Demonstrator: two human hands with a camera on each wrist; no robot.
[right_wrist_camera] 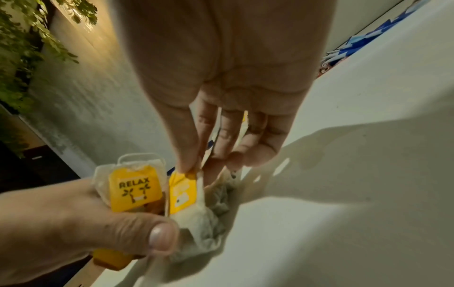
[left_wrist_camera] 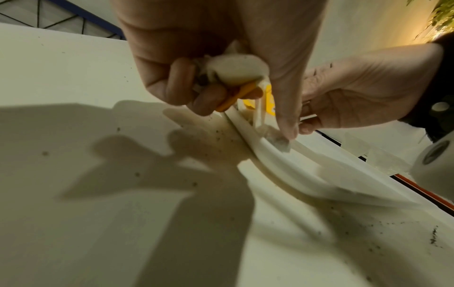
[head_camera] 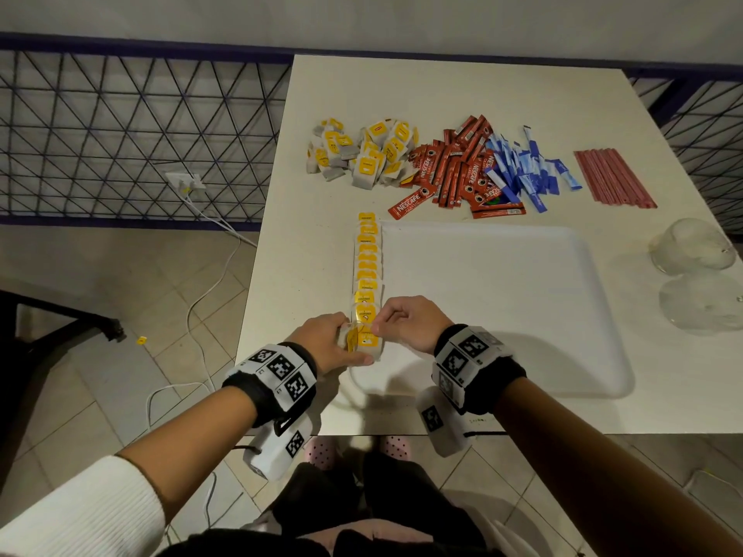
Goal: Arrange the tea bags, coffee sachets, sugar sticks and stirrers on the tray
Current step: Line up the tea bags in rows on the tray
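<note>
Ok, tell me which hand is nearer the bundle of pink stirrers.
Right. The right hand is at the tray's near-left corner, pinching a tea bag's tag; the left hand sits further left, off the tray. The pink stirrers lie far off at the back right.

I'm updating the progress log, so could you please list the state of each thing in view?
Left hand: holds spare tea bags.
Right hand: pinches a tea bag's tag at the row's near end.
Tea bag row: lined along the tray's left edge.
Tray: otherwise bare.
Coffee sachets, sugar sticks, stirrers: unsorted on the table.
</note>
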